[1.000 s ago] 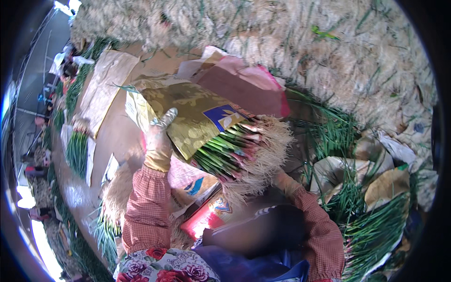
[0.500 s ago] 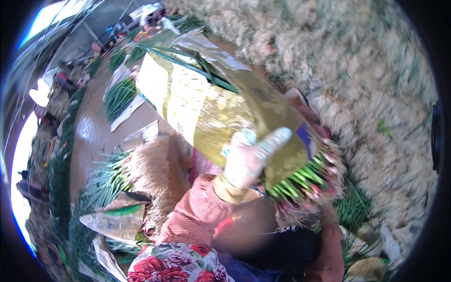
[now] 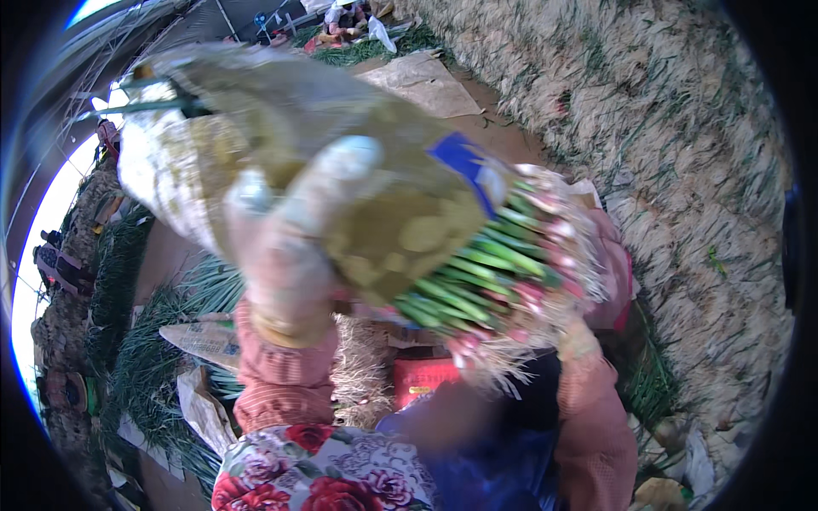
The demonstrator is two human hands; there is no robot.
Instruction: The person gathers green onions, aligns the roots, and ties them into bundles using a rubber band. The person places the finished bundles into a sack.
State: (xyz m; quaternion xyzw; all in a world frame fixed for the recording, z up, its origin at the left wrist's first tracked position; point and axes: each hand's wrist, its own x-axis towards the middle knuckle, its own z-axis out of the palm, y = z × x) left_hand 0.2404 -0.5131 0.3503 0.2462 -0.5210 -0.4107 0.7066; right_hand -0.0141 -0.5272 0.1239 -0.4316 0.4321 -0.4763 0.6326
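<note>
A thick bundle of green onions is held up before me, wrapped in a yellowish plastic sleeve with a blue patch. Its reddish bulbs and pale roots stick out at the right; the leafy end lies inside the sleeve, toward the upper left. My gloved left hand, smeared by motion, presses on the near side of the sleeve with the thumb raised across it. My right hand holds the bundle from below at the root end, its fingers hidden by the roots.
Root-out onions lie stacked below the bundle, beside a red packet. Loose green leaves and wrapping sheets are at the left. A big heap of roots fills the right. Another person works at the far end.
The bundle has swung left and nearer, its leafy end now farther left. My left hand has moved left with it. My right hand, earlier hidden, now shows in part at the roots.
</note>
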